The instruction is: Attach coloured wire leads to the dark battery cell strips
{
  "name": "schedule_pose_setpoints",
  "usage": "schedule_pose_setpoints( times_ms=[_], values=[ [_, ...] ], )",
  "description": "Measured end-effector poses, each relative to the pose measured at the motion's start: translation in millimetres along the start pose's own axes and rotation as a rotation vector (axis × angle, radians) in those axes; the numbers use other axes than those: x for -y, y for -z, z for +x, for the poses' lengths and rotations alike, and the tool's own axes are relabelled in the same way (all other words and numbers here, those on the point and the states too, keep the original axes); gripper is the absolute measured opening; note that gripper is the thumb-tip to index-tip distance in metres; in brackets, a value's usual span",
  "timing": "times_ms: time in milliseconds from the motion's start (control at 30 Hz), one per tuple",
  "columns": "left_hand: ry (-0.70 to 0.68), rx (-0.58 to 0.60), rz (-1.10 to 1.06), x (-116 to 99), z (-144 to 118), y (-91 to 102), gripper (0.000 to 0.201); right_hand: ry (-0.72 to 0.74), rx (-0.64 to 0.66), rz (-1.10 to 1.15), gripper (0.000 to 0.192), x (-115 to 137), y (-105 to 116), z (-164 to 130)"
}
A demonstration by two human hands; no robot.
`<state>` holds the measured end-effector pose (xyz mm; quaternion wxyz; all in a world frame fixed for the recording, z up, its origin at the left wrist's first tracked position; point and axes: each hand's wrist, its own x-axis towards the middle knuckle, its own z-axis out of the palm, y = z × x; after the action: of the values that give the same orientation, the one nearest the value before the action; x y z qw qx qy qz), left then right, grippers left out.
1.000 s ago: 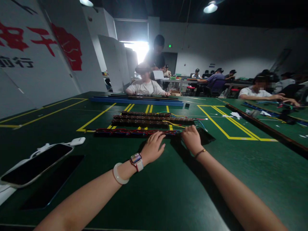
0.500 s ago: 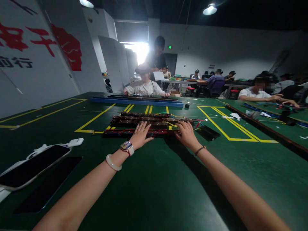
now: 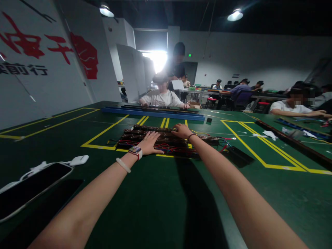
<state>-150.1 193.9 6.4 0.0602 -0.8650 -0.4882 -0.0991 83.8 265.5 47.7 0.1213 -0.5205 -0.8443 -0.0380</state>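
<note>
Several long dark strips with rows of small bright dots (image 3: 168,141) lie side by side on the green table. Red, blue and yellow wires (image 3: 225,143) come out at their right end. My left hand (image 3: 149,142), with a watch and a pale bangle at the wrist, lies open with fingers spread across the strips on the near left. Reaching over the nearer ones, my right hand (image 3: 183,131) has its fingers bent around the edge of the farthest dark strip (image 3: 153,128). Its fingertips are partly hidden.
A flat black piece (image 3: 241,156) lies right of the strips. Phones (image 3: 36,183) and a white case (image 3: 79,160) rest at the left. Blue channels (image 3: 155,113) lie across the far side, before a seated person (image 3: 163,97). A long brown bar (image 3: 293,143) runs along the right.
My right hand has moved from the near strip, up and left, to the farthest strip. My left hand stays on the strips. The view has shifted slightly.
</note>
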Motion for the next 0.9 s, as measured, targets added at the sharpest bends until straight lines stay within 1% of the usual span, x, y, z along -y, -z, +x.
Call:
schedule_pose_setpoints(
  times_ms=[167,333,500,667,767,900],
  values=[
    [-0.012,0.012,-0.057,2.5,3.0,-3.8,0.1,0.033,0.097,0.034,0.044,5.3,-21.3,34.1],
    [-0.006,-0.01,-0.08,-1.0,1.2,-1.6,0.102,0.038,0.162,0.076,0.045,6.8,-30.3,45.8],
    [-0.014,-0.061,-0.075,-3.4,2.0,-0.7,0.097,0.062,0.172,0.077,0.054,7.8,-30.1,38.9],
    [-0.009,-0.109,-0.125,-9.2,1.2,-1.5,0.09,0.08,0.159,0.07,0.055,8.3,-27.1,27.6],
    [-0.004,-0.136,-0.164,-17.3,-0.7,-0.7,0.088,0.084,0.146,0.065,0.053,5.3,-24.4,16.4],
    [-0.055,-0.145,-0.214,-35.6,-2.2,0.1,0.089,0.075,0.131,0.068,0.052,-3.2,-17.1,-8.7]
  ],
)
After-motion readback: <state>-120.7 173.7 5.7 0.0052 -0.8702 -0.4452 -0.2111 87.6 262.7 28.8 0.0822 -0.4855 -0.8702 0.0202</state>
